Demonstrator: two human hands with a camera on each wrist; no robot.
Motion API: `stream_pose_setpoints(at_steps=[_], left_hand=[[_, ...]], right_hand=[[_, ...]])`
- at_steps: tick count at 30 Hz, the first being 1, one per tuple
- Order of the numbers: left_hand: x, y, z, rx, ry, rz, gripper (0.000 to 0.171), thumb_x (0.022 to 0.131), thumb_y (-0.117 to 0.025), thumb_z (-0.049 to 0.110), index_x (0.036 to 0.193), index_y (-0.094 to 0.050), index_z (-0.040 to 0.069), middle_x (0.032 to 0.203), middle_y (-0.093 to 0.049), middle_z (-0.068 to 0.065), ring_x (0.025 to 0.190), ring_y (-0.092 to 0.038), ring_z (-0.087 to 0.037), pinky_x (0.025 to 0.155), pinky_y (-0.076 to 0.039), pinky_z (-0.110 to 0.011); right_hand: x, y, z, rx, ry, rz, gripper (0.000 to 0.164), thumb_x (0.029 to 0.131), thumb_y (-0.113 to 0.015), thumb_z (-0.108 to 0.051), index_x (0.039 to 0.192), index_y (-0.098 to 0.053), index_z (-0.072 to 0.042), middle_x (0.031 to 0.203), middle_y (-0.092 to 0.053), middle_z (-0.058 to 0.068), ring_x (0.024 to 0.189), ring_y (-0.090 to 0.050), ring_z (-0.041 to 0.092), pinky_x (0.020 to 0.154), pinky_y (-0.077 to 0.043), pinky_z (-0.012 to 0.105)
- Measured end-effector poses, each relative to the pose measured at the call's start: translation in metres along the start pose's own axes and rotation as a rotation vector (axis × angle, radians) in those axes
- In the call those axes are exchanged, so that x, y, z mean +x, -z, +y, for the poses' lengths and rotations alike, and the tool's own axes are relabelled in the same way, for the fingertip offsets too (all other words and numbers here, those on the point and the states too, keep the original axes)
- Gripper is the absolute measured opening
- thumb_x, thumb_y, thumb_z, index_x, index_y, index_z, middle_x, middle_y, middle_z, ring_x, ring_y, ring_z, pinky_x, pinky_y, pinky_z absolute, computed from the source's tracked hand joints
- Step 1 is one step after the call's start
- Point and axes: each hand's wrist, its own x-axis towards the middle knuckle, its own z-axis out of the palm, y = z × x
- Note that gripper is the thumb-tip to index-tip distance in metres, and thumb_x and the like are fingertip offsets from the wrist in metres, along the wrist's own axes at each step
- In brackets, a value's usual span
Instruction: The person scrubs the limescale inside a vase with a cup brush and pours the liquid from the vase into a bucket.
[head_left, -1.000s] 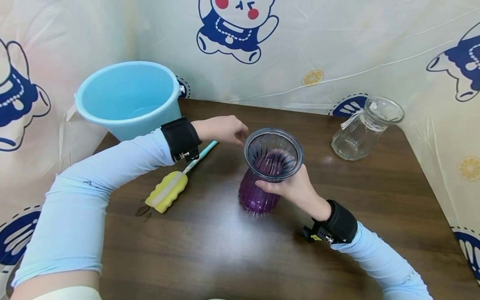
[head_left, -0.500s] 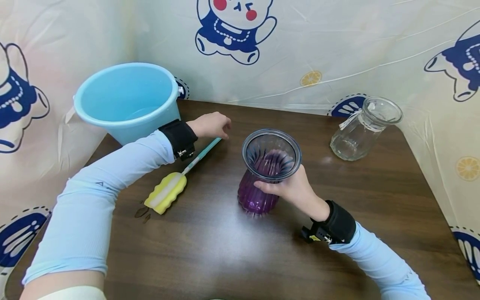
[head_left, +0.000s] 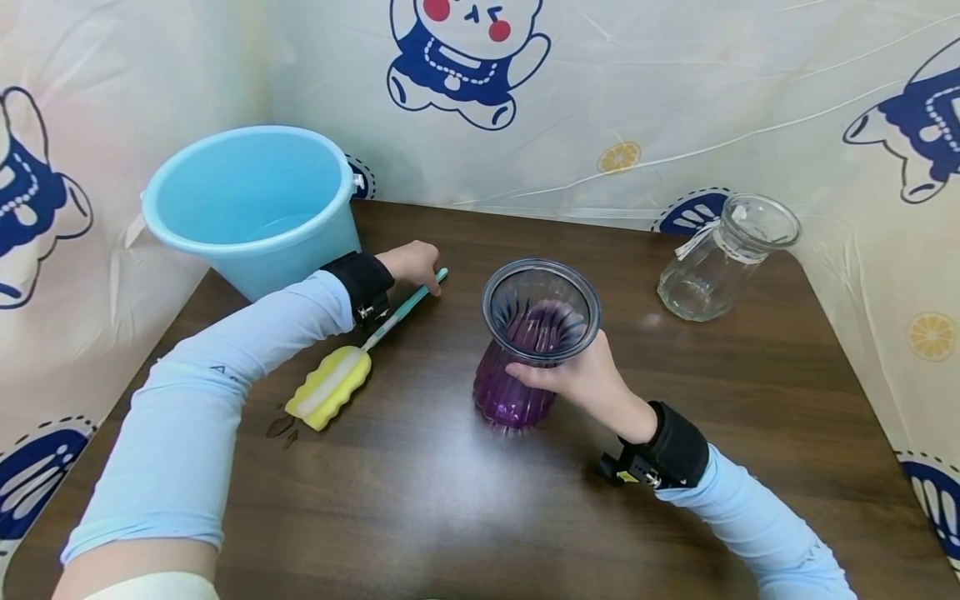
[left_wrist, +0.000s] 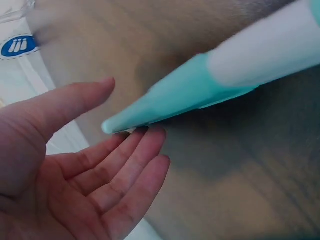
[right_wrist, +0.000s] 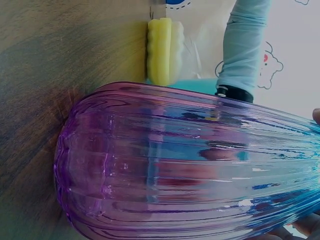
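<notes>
My right hand (head_left: 588, 379) grips a ribbed purple-to-blue glass vase (head_left: 516, 392) around its neck. The vase stands on the table, mouth tipped toward me in the head view, and its purple body fills much of the right wrist view. My left hand (head_left: 412, 263) is at the handle end of a sponge bottle brush (head_left: 330, 387), which has a yellow and white head. In the left wrist view the fingertips lie right at the teal handle tip (left_wrist: 175, 92), the thumb stands apart on the other side, and the fingers are loosely bent.
A light blue bucket (head_left: 251, 200) stands at the back left, beside my left forearm. At the back right is a clear glass jar (head_left: 701, 283) with a white ribbon. Wet marks (head_left: 281, 427) show on the brown table (head_left: 450, 517). A printed sheet (head_left: 675, 92) hangs behind.
My left hand has moved left and down from near the vase's rim to the brush's handle end. The right hand and vase have stayed in place.
</notes>
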Motion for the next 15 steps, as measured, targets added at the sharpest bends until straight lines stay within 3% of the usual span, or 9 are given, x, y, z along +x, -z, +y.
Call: stream_pose_setpoints(at_steps=[7,11,15], left_hand=[[0.004,-0.003,-0.008,-0.086,0.062,-0.025,0.015,0.08,-0.063,0.006,0.09,-0.054,-0.002,0.081,-0.048,-0.008,0.063,-0.051,-0.017,0.055,-0.05,-0.027],[0.003,0.002,-0.012,-0.164,0.092,-0.042,0.006,0.08,-0.056,0.005,0.078,-0.051,0.002,0.068,-0.042,-0.004,0.051,-0.043,-0.014,0.049,-0.042,-0.023],[-0.004,0.007,-0.013,-0.272,0.087,-0.063,0.01,0.083,-0.054,0.008,0.083,-0.056,-0.002,0.067,-0.045,-0.004,0.055,-0.043,-0.015,0.052,-0.036,-0.023]], right_hand=[[0.0,-0.001,0.0,-0.006,0.009,0.0,0.062,0.055,-0.086,-0.013,0.106,-0.055,0.002,0.101,-0.061,0.013,0.093,-0.059,0.023,0.081,-0.048,0.039],[0.0,-0.001,0.0,-0.018,0.018,0.004,0.062,0.054,-0.086,-0.014,0.106,-0.055,0.003,0.101,-0.06,0.014,0.093,-0.06,0.023,0.081,-0.048,0.039],[0.0,-0.001,0.0,-0.014,0.014,0.006,0.062,0.055,-0.086,-0.014,0.105,-0.055,0.003,0.1,-0.06,0.014,0.092,-0.06,0.023,0.081,-0.048,0.039]])
